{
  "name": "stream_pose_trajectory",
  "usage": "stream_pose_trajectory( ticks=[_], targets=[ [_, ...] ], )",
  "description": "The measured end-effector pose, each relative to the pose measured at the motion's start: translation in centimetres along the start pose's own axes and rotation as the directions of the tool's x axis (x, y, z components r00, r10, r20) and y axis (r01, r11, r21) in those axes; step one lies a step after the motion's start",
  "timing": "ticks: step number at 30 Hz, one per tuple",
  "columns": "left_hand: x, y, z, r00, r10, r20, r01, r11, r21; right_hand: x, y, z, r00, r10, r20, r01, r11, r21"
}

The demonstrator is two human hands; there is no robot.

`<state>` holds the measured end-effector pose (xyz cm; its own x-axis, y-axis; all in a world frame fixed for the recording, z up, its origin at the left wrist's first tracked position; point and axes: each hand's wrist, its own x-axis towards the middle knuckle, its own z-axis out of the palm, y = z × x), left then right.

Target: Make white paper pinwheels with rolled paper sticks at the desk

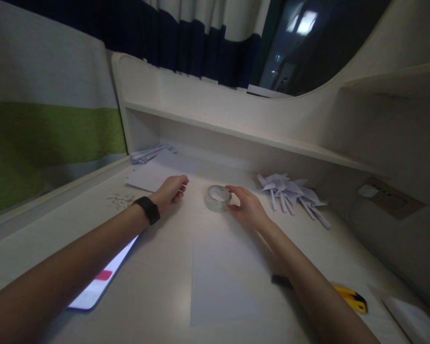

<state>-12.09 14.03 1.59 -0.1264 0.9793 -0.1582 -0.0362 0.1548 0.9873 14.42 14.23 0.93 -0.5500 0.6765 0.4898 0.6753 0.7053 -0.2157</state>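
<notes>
My right hand [249, 206] grips the right side of a roll of clear tape [217, 204], thumb and fingers on its edge. To the left of the roll is my left hand [171, 191], with a dark band on the wrist and its fingers curled. Whether anything thin is between those fingers cannot be made out. Beside it lies a stack of white paper sheets [157, 171]. Nearer to me, a white sheet of paper [218, 286] lies flat on the desk, below and between both hands.
Folded paper pinwheels [284, 188] are piled at the back right. Rolled paper sticks [152, 154] lie in the far left corner, small pale pieces [120, 200] left of my wrist. A lit tablet [102, 277] is under my left forearm; a yellow-black cutter [351, 300] is by my right.
</notes>
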Motion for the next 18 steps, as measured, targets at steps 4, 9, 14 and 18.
stream_pose_trajectory(
  ticks=[4, 9, 14, 18],
  targets=[
    [-2.6, 0.0, -0.1, 0.999, 0.038, 0.007, -0.039, 0.996, 0.084, -1.7, -0.1, -1.4, 1.000, 0.014, -0.028, -0.014, 1.000, -0.010],
    [-5.6, -0.4, 0.6, 0.990, 0.050, 0.133, -0.088, 0.952, 0.293, -3.5, -0.6, -1.8, 0.997, 0.063, -0.040, -0.064, 0.998, -0.015],
    [-6.0, -1.5, 2.7, 0.971, 0.096, 0.220, -0.174, 0.913, 0.369, -3.3, -1.6, -0.1, 0.979, 0.205, -0.004, -0.205, 0.978, 0.037],
    [-4.1, -2.7, 3.9, 0.941, 0.220, 0.255, -0.316, 0.838, 0.444, -2.6, -1.9, 1.3, 0.929, 0.366, 0.045, -0.363, 0.884, 0.295]
  ],
)
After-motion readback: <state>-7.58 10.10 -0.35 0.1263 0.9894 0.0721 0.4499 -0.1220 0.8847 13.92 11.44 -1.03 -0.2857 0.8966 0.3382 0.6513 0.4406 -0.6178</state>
